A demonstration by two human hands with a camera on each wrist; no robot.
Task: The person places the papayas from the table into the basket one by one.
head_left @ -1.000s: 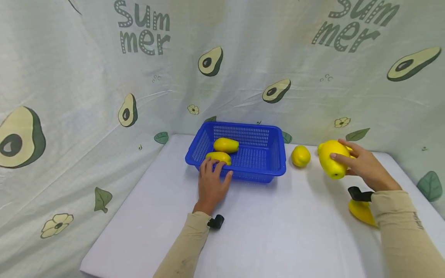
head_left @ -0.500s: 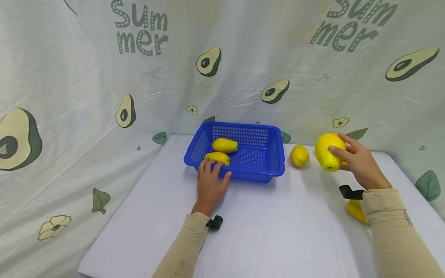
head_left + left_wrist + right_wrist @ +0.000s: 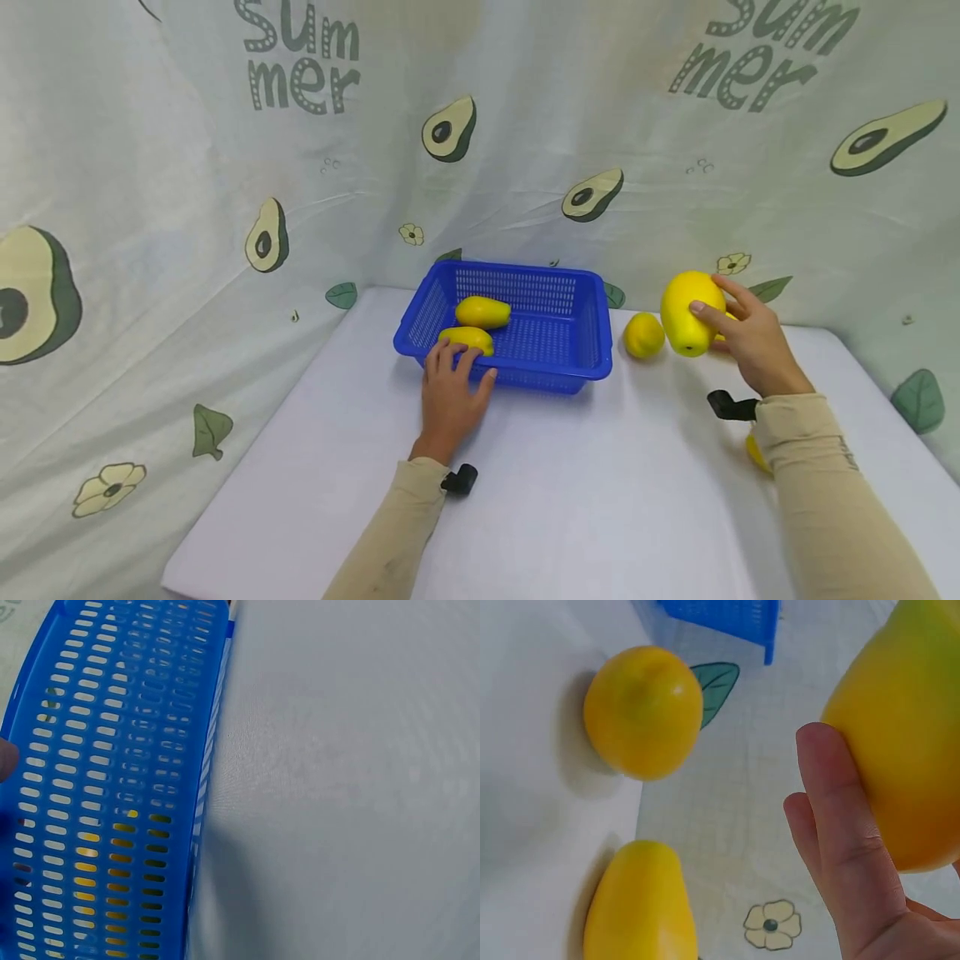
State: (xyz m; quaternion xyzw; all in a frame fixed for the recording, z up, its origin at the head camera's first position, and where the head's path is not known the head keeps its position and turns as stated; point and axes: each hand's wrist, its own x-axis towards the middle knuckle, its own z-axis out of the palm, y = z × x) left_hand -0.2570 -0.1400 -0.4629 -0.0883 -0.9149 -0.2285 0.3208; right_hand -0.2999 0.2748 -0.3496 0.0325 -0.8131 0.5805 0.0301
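High over the right side of the table, my right hand (image 3: 757, 337) grips a yellow papaya (image 3: 690, 312) between thumb and fingers. The same papaya (image 3: 907, 750) fills the right of the right wrist view. My left hand (image 3: 450, 404) holds the front rim of the blue plastic basket (image 3: 555, 375), fingers curled over the edge and thumb outside. Inside the basket, two yellow papayas lie at the left: one at the back (image 3: 482, 312) and one at the front (image 3: 467, 339), partly behind the fingertips.
Just right of the basket a round-looking yellow fruit (image 3: 643, 336) sits on the white table (image 3: 585, 500). Another yellow fruit (image 3: 641, 907) lies behind my right hand, and a third (image 3: 757, 454) is mostly hidden by the right sleeve. A printed cloth (image 3: 510, 192) hangs behind.
My right hand has carried the papaya left and a little farther back and up, toward the basket. The left hand has stayed on the basket's rim.
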